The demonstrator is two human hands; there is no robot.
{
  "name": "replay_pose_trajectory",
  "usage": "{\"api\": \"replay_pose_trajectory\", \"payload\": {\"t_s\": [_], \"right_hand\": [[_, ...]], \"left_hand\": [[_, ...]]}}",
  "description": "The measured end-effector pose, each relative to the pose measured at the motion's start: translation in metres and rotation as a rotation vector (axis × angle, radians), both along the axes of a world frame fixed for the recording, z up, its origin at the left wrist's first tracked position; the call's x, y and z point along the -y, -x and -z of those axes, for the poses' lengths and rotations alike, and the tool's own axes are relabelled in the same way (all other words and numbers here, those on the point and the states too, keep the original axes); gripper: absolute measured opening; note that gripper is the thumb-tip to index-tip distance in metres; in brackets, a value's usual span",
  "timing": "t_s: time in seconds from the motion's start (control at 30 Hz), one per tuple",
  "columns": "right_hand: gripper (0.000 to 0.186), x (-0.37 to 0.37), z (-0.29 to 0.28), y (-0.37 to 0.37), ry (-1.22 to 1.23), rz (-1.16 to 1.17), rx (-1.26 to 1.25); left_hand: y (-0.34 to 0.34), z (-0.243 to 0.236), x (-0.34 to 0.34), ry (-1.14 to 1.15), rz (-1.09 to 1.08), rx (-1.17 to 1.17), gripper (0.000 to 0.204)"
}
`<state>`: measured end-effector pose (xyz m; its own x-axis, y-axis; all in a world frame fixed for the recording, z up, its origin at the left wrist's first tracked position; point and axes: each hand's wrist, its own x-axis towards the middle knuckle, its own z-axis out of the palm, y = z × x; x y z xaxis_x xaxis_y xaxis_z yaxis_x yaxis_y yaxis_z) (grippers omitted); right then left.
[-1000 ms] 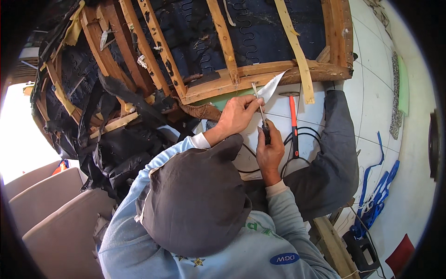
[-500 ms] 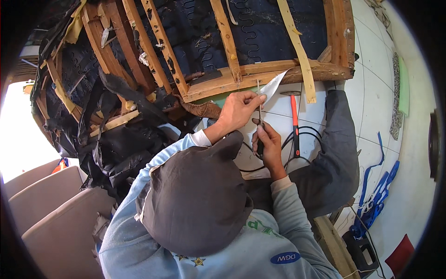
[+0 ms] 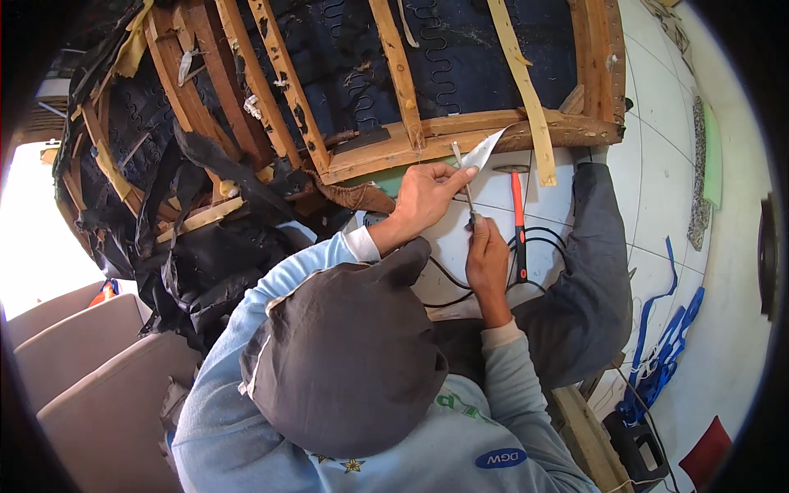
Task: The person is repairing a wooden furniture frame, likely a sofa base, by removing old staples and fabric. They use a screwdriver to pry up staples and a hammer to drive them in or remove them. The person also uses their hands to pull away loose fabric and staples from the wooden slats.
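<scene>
My left hand [image 3: 426, 195] pinches the loose flap of upholstery cover [image 3: 482, 153], its white underside turned up, at the front rail of the upturned wooden seat frame [image 3: 370, 156]. My right hand [image 3: 489, 264] is closed around a screwdriver [image 3: 468, 193], whose handle is mostly hidden in the fingers. The thin metal shaft points away from me, passing beside my left fingertips, and its tip lies close to the rail and the flap. Whether the tip touches the cover, I cannot tell.
A hammer [image 3: 519, 218] with a red and black handle lies right of my hands, by a black cable [image 3: 542, 232]. A yellowish strip [image 3: 530, 90] hangs over the frame. Torn black fabric [image 3: 222, 267] heaps at left; blue straps [image 3: 657, 366] lie at right.
My right hand has turned and shifted slightly right, so the screwdriver now slants more and its handle is more covered. My left hand keeps its pinch on the flap.
</scene>
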<state>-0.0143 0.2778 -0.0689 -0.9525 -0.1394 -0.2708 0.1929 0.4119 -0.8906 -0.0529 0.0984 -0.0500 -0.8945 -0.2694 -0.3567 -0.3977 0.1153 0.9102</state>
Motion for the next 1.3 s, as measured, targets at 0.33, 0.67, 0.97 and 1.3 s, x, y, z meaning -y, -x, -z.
{"api": "replay_pose_trajectory", "payload": {"t_s": [0.33,0.67,0.97,1.3], "right_hand": [[0.058,-0.014,-0.006,0.020,1.488,-0.097,1.420],[0.032,-0.040,-0.014,-0.019,0.202,-0.033,0.230],[0.026,0.002,-0.019,-0.014,0.087,0.121,-0.071],[0.028,0.001,-0.003,-0.017,0.057,0.086,-0.138]], "left_hand": [[0.006,-0.019,0.002,-0.106,-0.027,0.040,0.051],[-0.007,-0.019,0.013,-0.338,-0.039,-0.041,0.062],[-0.008,-0.023,0.013,-0.196,0.012,0.022,0.069],[-0.009,-0.009,0.009,-0.086,0.113,-0.031,0.038]]}}
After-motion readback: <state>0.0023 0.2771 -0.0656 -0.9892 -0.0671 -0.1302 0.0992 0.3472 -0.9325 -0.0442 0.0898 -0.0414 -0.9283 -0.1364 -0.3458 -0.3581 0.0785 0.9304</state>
